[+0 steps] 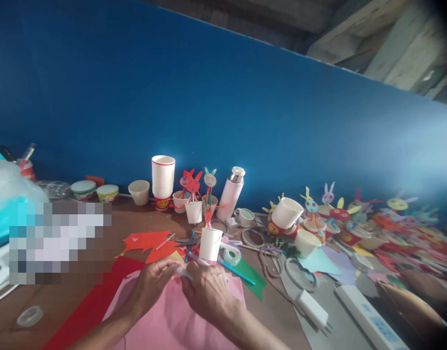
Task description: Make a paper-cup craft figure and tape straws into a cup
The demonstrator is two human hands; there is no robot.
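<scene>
the left hand (158,275) and curled right hand (211,288) hold a small, whitish, translucent piece (183,272) between narrowed fingers above a broad pink paper-like sheet (156,316), near a white paper cup (210,245), seemingly gripping from 2 sides to keep it steady.

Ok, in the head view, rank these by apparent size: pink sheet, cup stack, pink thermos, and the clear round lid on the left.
1. Pink sheet, clearly largest, though partly covered.
2. Cup stack and pink thermos: too alike to rank.
3. Clear round lid, smallest.
</scene>
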